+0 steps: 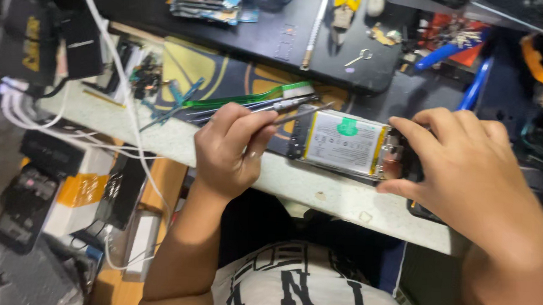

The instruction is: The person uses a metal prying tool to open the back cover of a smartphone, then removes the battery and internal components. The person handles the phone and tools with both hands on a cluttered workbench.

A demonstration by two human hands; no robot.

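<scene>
Head view: opened phone [345, 143] at centre, back cover off, battery [343, 141] still seated. Left hand [229, 147] at 9 o'clock, closed round tweezers [285, 113]. Right hand [466, 173] at 3 o'clock, fingers curled gripping phone's end.

We count two hands: left hand [232, 151], right hand [466, 173]. One opened phone [345, 143] between them, with one battery [344, 142] in it. Two slim metal tools [285, 107] in the left hand's grip. One green strip [249, 98] just above it. One pair of yellow-handled pliers [345, 6] and one small key [360, 56] well above the hands.
</scene>
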